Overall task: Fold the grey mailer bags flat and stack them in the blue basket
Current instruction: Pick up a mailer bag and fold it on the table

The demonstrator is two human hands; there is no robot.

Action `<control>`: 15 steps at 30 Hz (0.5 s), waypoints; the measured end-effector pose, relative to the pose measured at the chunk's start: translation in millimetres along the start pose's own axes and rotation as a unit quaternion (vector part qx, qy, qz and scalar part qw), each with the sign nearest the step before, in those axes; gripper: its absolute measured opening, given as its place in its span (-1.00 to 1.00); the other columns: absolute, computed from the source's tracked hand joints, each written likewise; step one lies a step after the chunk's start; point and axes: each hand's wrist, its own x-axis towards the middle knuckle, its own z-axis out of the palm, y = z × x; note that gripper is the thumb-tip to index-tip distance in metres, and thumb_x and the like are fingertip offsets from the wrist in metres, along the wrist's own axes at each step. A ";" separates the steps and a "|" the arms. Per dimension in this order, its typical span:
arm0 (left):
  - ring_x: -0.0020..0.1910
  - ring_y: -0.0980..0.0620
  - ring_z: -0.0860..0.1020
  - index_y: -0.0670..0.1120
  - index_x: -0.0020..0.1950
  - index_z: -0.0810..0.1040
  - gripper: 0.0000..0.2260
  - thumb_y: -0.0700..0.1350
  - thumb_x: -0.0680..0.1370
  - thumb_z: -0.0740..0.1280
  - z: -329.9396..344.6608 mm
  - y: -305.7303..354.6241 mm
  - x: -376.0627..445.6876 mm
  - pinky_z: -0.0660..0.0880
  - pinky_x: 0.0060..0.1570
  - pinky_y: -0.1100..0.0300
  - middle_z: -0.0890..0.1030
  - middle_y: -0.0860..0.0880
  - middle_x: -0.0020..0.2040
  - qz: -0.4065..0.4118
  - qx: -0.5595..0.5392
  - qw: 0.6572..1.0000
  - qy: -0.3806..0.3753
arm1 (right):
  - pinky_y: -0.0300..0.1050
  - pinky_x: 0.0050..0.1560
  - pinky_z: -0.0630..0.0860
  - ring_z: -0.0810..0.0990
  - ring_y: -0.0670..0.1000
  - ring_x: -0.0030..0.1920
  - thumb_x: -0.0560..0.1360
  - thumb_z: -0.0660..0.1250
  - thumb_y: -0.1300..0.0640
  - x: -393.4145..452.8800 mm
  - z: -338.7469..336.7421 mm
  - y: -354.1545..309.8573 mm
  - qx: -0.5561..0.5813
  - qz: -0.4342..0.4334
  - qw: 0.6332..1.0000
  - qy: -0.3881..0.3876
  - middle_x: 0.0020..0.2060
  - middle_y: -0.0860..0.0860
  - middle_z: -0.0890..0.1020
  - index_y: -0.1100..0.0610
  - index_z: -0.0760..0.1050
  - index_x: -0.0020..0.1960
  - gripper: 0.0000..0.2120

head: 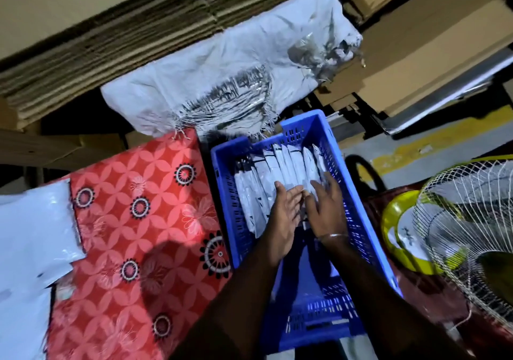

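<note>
Nearest me, both forearms reach into the blue basket (361, 201), a perforated plastic crate with latticed walls. My left hand (283, 215) and right hand (323, 201) lie side by side, fingers straight and spread flat, pressing down on the folded mailer bags (266, 176) and gripping nothing. The bags stand as a row of narrow grey packets, slick and faintly glossy, filling the basket's far half; its near half is still bare. To seat this one well, I judge I should press evenly along the fold and snug it against its neighbour so the film doesn't spring open. Left of the basket lies a red patterned cloth (133, 220); beyond its far edge slumps a crumpled woven sack (222, 76), against stacked cardboard (111, 40).
</note>
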 end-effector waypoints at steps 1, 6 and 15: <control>0.54 0.04 0.34 -0.03 0.53 0.42 -0.16 0.53 0.51 -0.02 -6.9 3.0 -12.1 0.17 0.54 0.02 0.45 -0.01 0.52 0.011 -0.001 1.000 -0.001 | 0.03 0.44 0.30 0.33 0.19 0.46 0.58 0.22 0.05 -6.1 -4.1 -8.4 0.005 -0.021 1.000 0.022 0.45 0.19 0.37 0.19 0.56 0.29 -0.63; 0.43 0.07 0.49 -0.06 0.43 0.50 -0.28 0.44 0.52 0.11 -51.1 17.2 -82.8 0.31 0.47 0.04 0.59 -0.01 0.39 0.061 -0.020 0.997 0.033 | -0.04 0.17 0.47 0.56 0.10 0.13 0.61 0.20 0.10 -37.7 -12.5 -68.2 0.073 -0.118 0.990 -0.004 0.09 0.04 0.60 0.12 0.61 0.16 -0.74; 0.31 -0.12 0.57 -0.13 0.23 0.60 -0.52 0.11 0.72 -0.02 -186.6 -11.1 -217.9 0.36 0.47 -0.11 0.71 -0.10 0.17 0.117 -0.141 0.965 0.187 | -0.07 -0.02 0.52 0.65 0.06 0.00 0.60 0.19 0.04 -113.3 37.6 -187.7 0.072 -0.271 0.946 -0.160 -0.03 0.04 0.71 0.14 0.65 0.10 -0.70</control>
